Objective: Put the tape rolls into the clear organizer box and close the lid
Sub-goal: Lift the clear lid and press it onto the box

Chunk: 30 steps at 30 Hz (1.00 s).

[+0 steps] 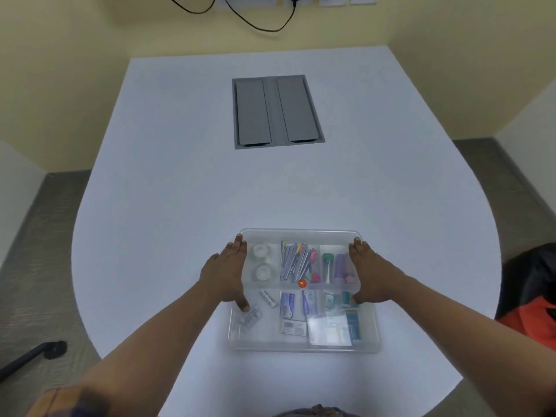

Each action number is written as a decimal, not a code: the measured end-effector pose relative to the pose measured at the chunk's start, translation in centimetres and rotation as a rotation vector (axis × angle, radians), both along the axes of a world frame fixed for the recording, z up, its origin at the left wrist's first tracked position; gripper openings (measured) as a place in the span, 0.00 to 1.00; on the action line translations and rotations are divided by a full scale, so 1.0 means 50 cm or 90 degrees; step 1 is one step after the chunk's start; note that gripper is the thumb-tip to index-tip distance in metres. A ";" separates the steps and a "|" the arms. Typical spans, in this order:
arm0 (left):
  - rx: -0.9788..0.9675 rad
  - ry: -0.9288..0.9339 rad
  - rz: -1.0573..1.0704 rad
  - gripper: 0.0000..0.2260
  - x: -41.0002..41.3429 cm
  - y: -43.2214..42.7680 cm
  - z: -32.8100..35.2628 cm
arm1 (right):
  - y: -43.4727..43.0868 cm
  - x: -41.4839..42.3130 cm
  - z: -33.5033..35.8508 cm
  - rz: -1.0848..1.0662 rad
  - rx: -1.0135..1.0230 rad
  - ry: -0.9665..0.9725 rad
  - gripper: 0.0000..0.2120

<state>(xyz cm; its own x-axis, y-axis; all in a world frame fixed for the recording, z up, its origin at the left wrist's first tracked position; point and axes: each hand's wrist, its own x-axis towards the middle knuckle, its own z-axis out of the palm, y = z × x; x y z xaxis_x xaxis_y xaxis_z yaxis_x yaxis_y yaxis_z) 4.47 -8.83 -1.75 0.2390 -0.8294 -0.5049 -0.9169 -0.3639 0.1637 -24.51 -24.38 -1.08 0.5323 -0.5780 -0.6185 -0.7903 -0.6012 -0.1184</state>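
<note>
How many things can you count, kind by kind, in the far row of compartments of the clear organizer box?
Tape rolls: 2, first, second, in the far left compartment
Orange ball: 1
Upright tubes: 2, green-capped and purple
Pens and markers: a bundle, too blurred to count
Total countable: 5
</note>
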 end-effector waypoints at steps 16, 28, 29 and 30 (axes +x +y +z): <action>-0.097 0.643 0.594 0.21 -0.048 0.251 -0.083 | 0.203 -0.154 -0.052 -0.627 0.277 -0.386 0.05; -0.220 0.718 0.610 0.05 -0.081 0.261 -0.091 | 0.202 -0.173 -0.061 -0.655 0.326 -0.495 0.10; -0.227 0.711 0.608 0.05 -0.080 0.261 -0.092 | 0.200 -0.174 -0.061 -0.644 0.323 -0.492 0.12; -0.227 0.698 0.602 0.07 -0.079 0.260 -0.091 | 0.196 -0.174 -0.061 -0.627 0.321 -0.480 0.14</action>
<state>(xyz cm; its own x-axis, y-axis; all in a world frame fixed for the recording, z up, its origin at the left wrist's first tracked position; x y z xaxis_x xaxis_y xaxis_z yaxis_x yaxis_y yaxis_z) 0.53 4.15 -6.28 0.3899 -0.7033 -0.5945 0.2654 -0.5323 0.8039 -33.23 -14.59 -4.14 0.3318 -0.7125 -0.6183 -0.5096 0.4162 -0.7530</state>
